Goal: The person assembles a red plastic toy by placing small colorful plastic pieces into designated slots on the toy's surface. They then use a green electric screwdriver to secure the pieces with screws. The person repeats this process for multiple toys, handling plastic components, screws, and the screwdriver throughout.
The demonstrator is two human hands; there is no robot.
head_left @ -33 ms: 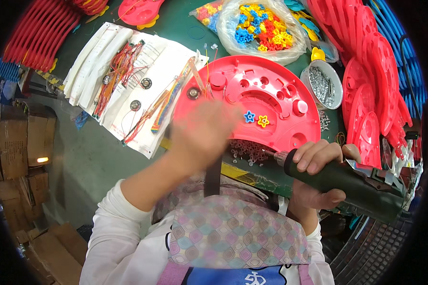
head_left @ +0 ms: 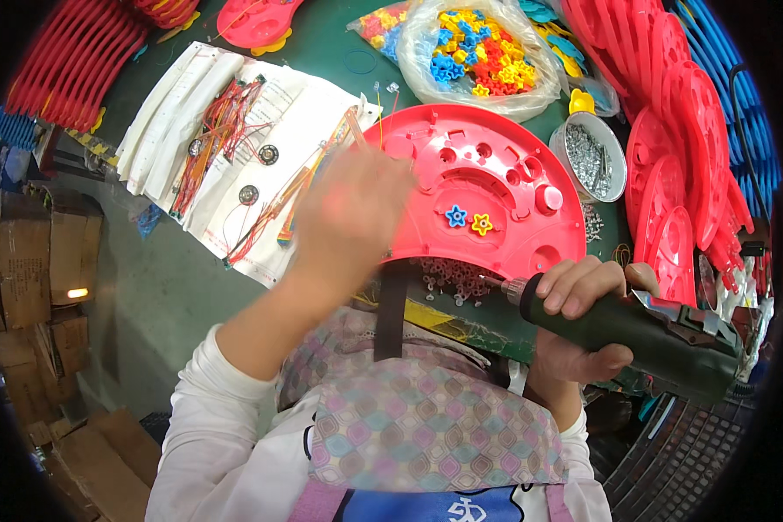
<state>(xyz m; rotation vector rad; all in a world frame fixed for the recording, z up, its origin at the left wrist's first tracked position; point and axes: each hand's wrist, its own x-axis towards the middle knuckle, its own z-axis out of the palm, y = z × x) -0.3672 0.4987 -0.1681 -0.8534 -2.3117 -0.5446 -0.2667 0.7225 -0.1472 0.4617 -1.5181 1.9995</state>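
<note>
My right hand point(head_left: 587, 296) is wrapped round a dark green electric screwdriver point(head_left: 635, 335), whose tip points left near the front edge of a red plastic shell point(head_left: 531, 230). Motion smears my left hand point(head_left: 357, 204), which is over the left part of that shell; its fingers cannot be made out. A blue star-shaped piece point(head_left: 456, 216) and a yellow star-shaped piece point(head_left: 482, 224) sit in the middle of the shell. Thin wires point(head_left: 379, 117) stick up at its upper left edge, behind my left hand.
Left of the shell, wired circuit parts and small round speakers point(head_left: 249, 194) lie on white sheets point(head_left: 296, 96). A bowl of screws point(head_left: 592, 161) stands at right, beside stacked red shells point(head_left: 670, 174). Behind is a bag of coloured stars point(head_left: 487, 52). Small clear parts point(head_left: 452, 280) lie in front.
My left hand has shifted left and slightly up, now covering the round speaker at the shell's left end. My right hand and the screwdriver stay put.
</note>
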